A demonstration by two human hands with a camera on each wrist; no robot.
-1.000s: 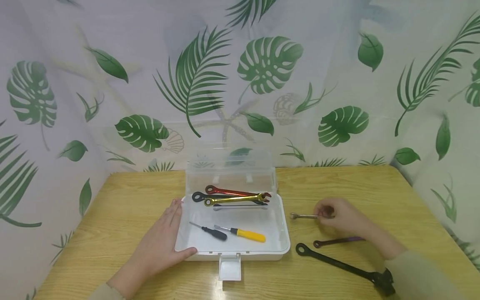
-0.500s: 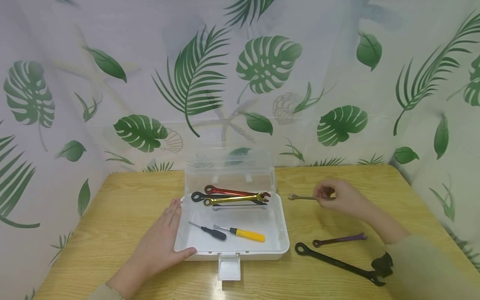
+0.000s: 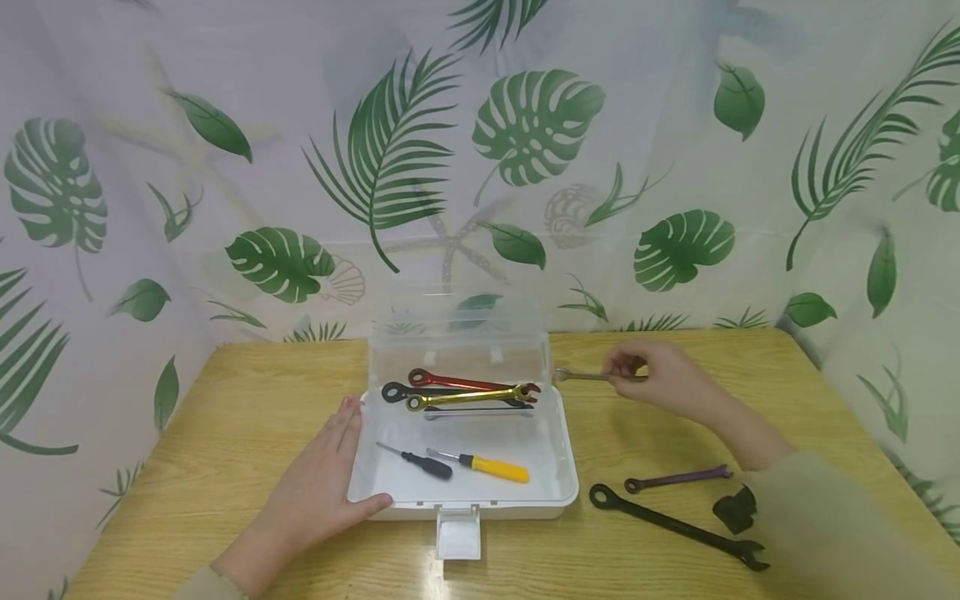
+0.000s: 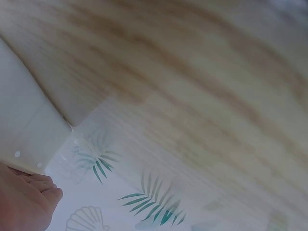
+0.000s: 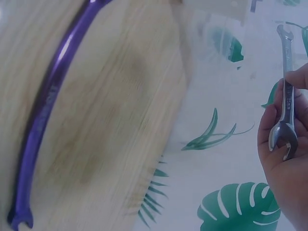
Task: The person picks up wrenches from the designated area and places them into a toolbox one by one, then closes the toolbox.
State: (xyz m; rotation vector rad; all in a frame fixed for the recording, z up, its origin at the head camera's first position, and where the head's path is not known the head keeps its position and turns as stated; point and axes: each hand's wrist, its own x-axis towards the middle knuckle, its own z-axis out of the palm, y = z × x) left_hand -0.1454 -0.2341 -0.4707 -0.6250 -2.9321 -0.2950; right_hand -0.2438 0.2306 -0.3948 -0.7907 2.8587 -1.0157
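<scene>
My right hand [image 3: 663, 379] pinches a small silver open-end wrench [image 5: 287, 103] by its middle, just off the right rear corner of the white toolbox [image 3: 570, 467]. Both forked ends of that wrench show in the right wrist view. Against the toolbox's left side rests my left hand [image 3: 311, 479], fingers straight and thumb over the front rim. Inside, toward the back, lie a red wrench [image 3: 457, 382], a black one partly covered, a gold wrench [image 3: 468, 399] and a silver wrench [image 3: 480, 412]. In front of them are a black screwdriver [image 3: 426, 464] and a yellow-handled screwdriver [image 3: 495, 468].
The clear lid [image 3: 457, 325] stands raised at the back, and a white latch [image 3: 458, 537] hangs in front. Right of the box lie a purple wrench [image 3: 678, 479], a large black wrench [image 3: 667, 523] and a black lump-like object [image 3: 735, 510] beside the sleeve.
Holding the silver wrench, my right hand has risen off the table and moved left and back to the toolbox's corner. My left hand stays in place.
</scene>
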